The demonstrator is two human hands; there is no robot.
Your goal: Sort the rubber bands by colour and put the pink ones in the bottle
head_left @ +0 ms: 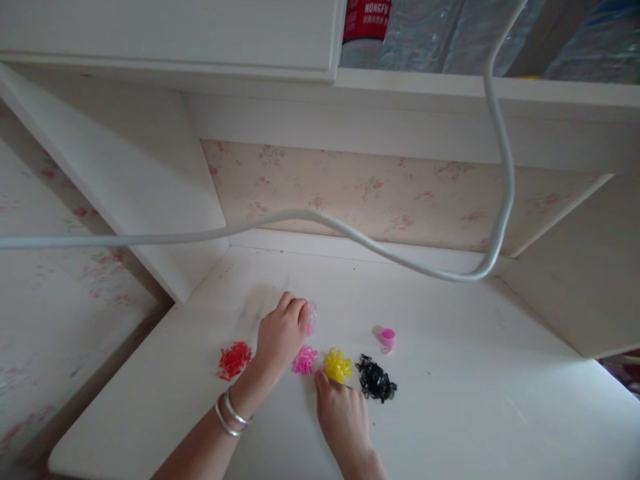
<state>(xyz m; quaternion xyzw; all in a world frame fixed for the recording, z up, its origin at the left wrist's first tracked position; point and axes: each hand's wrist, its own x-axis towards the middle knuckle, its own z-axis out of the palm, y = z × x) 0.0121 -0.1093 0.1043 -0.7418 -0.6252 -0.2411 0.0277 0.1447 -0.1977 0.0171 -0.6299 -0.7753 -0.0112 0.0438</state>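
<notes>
My left hand (283, 327), with two silver bangles at the wrist, is closed around a small clear container (313, 312) with something pink at its lower end. The hand covers most of it. My right hand (343, 410) is pinched at the near left edge of a pile of yellow rubber bands (337, 365); whatever its fingertips hold is too small to make out. Between the hands lies a pile of pink rubber bands (305, 360). Red rubber bands (235, 360) are heaped left of my left hand, and black rubber bands (376, 379) right of the yellow ones.
A pink cap (388, 339) stands on the white desk (460, 400) behind the black pile. A white cable (310, 215) crosses the view in front of the shelf. Overhead, a cabinet (170, 33) and plastic-wrapped bottles (425, 33) border the workspace.
</notes>
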